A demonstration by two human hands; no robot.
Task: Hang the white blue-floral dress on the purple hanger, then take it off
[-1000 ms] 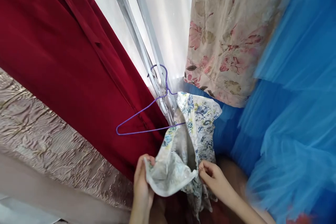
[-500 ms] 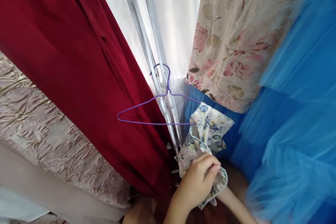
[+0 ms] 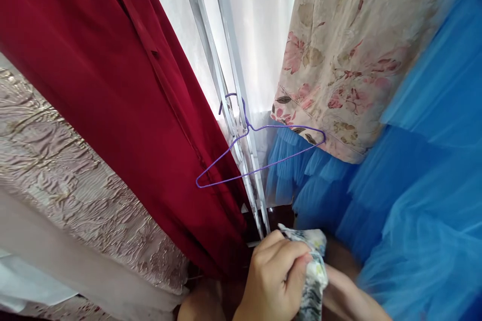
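Observation:
My left hand [image 3: 276, 276] is closed around a small floral garment [image 3: 311, 238], white with blue and yellow print, bunched up at the bottom of the view. From the right, my right hand [image 3: 337, 283] reaches in against the same cloth; its fingers are hidden behind the fabric. Above both hands a bare purple wire hanger [image 3: 259, 166] hangs tilted by its hook on a white metal frame [image 3: 211, 45]. No part of the garment touches the hanger.
Dark red cloth [image 3: 124, 110] and textured pinkish brocade [image 3: 83, 195] hang on the left. To the right are beige fabric with pink flowers [image 3: 331, 70] and blue layered tulle [image 3: 425, 185]. White sheer fabric [image 3: 259, 20] hangs behind the frame.
The floral garment has come off the hanger's right end and moved down toward me, now crumpled in my left hand. The hanger has swung and tilted, its right side now bare.

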